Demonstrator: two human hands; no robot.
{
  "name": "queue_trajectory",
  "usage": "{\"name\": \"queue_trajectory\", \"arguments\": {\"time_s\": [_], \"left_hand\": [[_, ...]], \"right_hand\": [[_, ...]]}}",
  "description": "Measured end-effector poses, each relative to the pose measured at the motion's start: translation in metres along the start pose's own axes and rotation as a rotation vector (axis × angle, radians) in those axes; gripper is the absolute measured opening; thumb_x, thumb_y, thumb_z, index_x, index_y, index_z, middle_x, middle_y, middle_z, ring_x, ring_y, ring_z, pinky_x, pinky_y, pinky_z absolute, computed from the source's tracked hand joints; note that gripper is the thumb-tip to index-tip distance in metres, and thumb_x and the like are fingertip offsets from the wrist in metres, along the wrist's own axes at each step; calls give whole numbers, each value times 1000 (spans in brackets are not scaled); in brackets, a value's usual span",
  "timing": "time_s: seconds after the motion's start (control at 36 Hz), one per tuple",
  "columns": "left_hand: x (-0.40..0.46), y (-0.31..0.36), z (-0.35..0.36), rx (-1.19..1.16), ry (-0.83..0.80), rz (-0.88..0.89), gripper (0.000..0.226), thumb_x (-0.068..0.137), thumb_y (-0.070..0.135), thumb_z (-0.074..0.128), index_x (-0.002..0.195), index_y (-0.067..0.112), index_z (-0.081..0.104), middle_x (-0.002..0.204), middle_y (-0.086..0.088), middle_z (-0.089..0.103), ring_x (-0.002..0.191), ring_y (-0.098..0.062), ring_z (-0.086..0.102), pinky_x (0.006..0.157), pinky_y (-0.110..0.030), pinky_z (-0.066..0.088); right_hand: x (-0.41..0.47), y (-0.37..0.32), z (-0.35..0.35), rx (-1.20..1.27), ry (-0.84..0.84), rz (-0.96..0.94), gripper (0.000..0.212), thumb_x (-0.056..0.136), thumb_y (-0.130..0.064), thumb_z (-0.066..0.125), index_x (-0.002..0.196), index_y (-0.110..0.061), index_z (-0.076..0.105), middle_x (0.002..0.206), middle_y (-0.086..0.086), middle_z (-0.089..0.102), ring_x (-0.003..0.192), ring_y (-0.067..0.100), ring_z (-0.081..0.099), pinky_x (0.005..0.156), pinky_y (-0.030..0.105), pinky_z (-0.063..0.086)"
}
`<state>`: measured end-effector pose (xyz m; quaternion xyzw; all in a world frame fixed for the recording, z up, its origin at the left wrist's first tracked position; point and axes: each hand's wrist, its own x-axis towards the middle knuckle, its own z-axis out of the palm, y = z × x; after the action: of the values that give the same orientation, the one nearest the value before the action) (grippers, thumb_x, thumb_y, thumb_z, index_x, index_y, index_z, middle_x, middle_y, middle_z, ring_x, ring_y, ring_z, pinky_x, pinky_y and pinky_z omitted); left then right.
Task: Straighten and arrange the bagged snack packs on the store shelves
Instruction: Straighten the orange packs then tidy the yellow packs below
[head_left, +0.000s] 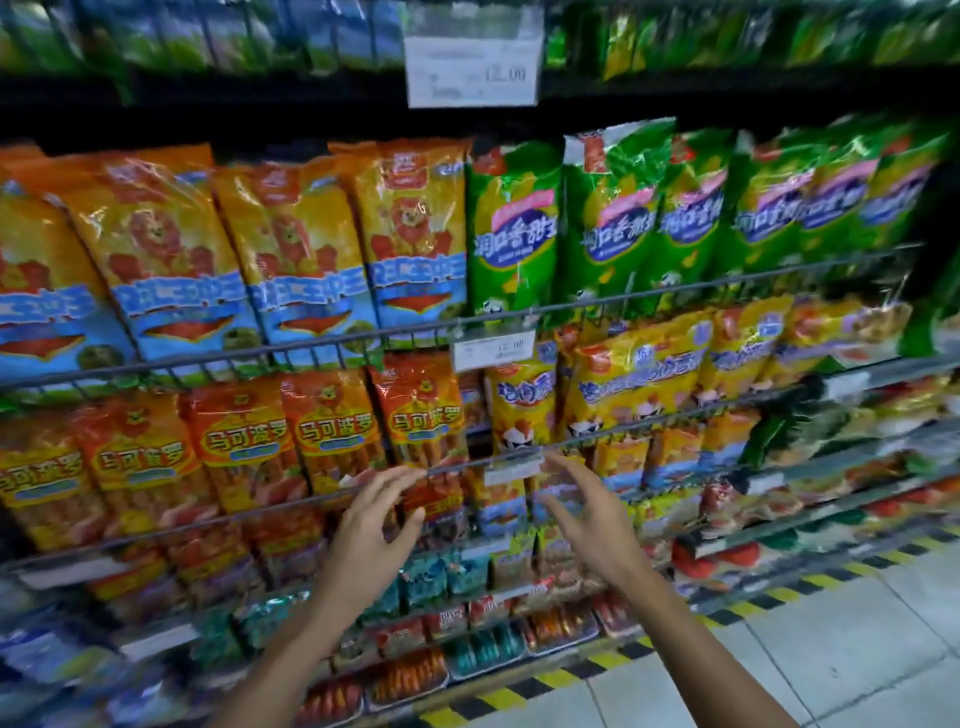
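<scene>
Store shelving fills the view, tier on tier of bagged snacks held behind wire rails, with a yellow-and-black striped kerb and pale floor tiles at the lower right. Take the small price tag (494, 349) clipped to the upper wire rail as the landmark. Left of it and above stand orange-and-blue packs (306, 254), leaning leftward; right of it and above, green packs (511, 228). Directly below and to the left of the tag hangs a row of red-orange sausage packs (422, 415), and just below and right of it sit yellow packs (522, 410).

Both hands are raised well below the tag, in front of the lower wire rail (363, 486). The left hand (371, 525) has its fingers spread and loosely bent, its fingertips near the rail and the rightmost sausage pack, gripping nothing. The right hand (587, 514) is likewise spread and empty, in front of the blurred packs below the yellow ones.

This reads as the reaching step: no pack is in hand. The next move probably calls for reaching over the rail, taking one bag by its edges and squaring it upright with its neighbours.
</scene>
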<state>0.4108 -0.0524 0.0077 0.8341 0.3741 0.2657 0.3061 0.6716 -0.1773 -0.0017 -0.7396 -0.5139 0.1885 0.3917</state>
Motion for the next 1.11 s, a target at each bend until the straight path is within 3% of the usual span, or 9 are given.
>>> {"name": "queue_trajectory", "arguments": {"time_s": [0.28, 0.39, 0.44, 0.64, 0.72, 0.81, 0.89, 1.03, 1.11], "left_hand": [[99, 54, 79, -186, -39, -134, 75, 98, 37, 65, 160, 24, 24, 160, 4, 37, 143, -16, 41, 116, -38, 40], [128, 56, 112, -220, -3, -141, 89, 97, 33, 68, 164, 26, 10, 148, 10, 45, 137, -7, 42, 105, -20, 35], [138, 54, 126, -236, 49, -159, 93, 95, 33, 70, 164, 27, 7, 145, 6, 49, 133, -9, 48, 101, -19, 38], [154, 58, 149, -180, 306, -196, 86, 84, 61, 70, 152, 20, 35, 135, 0, 56, 124, -18, 57, 99, -34, 53], [150, 61, 154, -183, 349, -281, 86, 78, 63, 76, 143, 19, 41, 129, -1, 58, 120, -20, 58, 95, -37, 55], [147, 74, 150, -228, 382, -354, 78, 78, 52, 83, 136, 17, 44, 114, 9, 59, 103, -8, 57, 79, -8, 46], [149, 79, 147, -285, 397, -376, 67, 78, 38, 88, 127, 22, 46, 100, 24, 58, 86, 5, 56, 69, 0, 43], [148, 77, 140, -371, 436, -381, 75, 70, 32, 94, 131, 19, 55, 116, 15, 67, 104, 7, 63, 87, -11, 50], [139, 73, 137, -174, 412, -311, 53, 74, 21, 92, 120, 15, 67, 113, 4, 74, 107, -12, 71, 92, -33, 59]], "right_hand": [[71, 14, -19, 56, 57, 20, 68, 102, -34, 61, 160, -19, 28, 159, -4, 41, 141, 15, 45, 114, 40, 44], [82, 17, -9, 90, 46, 45, 64, 106, -24, 51, 162, -19, 19, 165, -3, 29, 150, 18, 34, 120, 42, 37], [86, 19, -5, 84, 39, 29, 63, 108, -22, 46, 162, -18, 16, 166, -5, 26, 151, 15, 31, 120, 29, 33], [93, 18, -4, 129, 19, -6, 57, 110, -25, 42, 160, -25, 15, 155, -20, 25, 139, -9, 28, 103, -3, 25], [88, 25, -7, 139, 5, -45, 55, 110, -33, 41, 156, -43, 13, 156, -24, 31, 142, -4, 35, 112, 14, 37], [86, 37, -12, 104, -35, -51, 60, 109, -40, 41, 160, -42, 9, 163, -12, 34, 146, 7, 38, 114, 41, 45], [87, 42, -19, 102, -40, -74, 63, 107, -41, 44, 160, -44, 10, 162, -13, 35, 146, 6, 38, 111, 45, 47], [86, 45, -29, 154, -69, -110, 67, 105, -37, 51, 161, -35, 16, 163, -21, 28, 147, 3, 35, 115, 41, 43], [85, 46, -34, 167, -71, -126, 70, 103, -36, 55, 161, -33, 16, 164, -16, 29, 148, 7, 34, 118, 35, 39]]}}
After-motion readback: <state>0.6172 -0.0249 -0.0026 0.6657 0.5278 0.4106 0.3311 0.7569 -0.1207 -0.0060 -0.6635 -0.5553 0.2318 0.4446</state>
